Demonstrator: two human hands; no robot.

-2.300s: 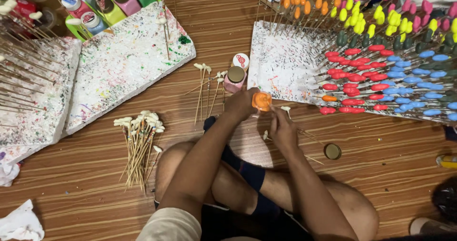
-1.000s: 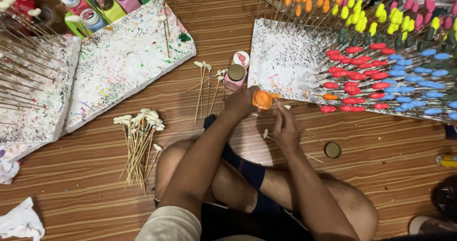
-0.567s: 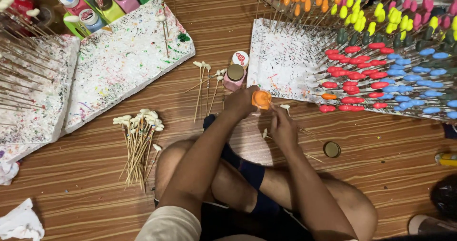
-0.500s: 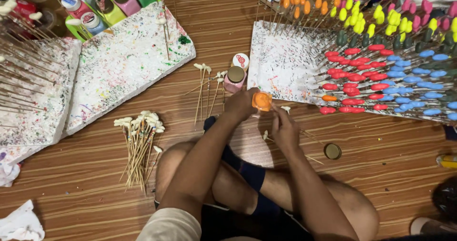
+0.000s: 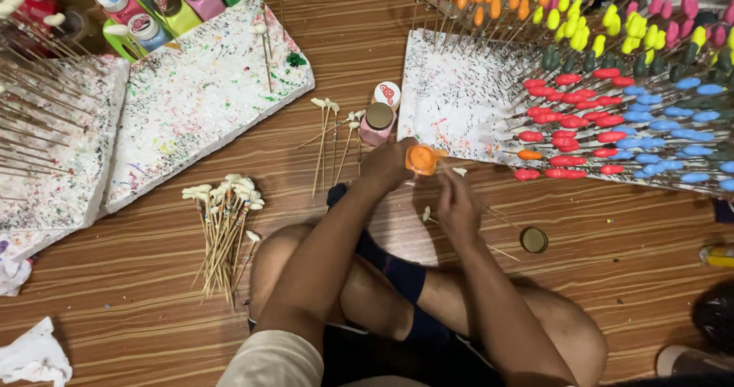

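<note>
The small round orange paint pot [image 5: 421, 159] sits low over the wooden plank floor [image 5: 138, 310], just in front of the person's crossed legs and right at the near edge of the paint-speckled white foam board [image 5: 459, 97] that bristles with colour-tipped sticks. It is bright, glossy orange, its open mouth facing up at the camera. The left hand [image 5: 386, 165] curls around its left side and grips it. The right hand [image 5: 459, 204] is drawn together, fingertips pinching a thin wooden stick with a pale bud-shaped tip [image 5: 459, 171] that lies just beside the pot's rim. Just beyond the left hand stands a pink paint bottle with a brown cap [image 5: 378, 123], and a loose bundle of white-tipped wooden sticks [image 5: 223, 226] lies on the floor to the left.
</note>
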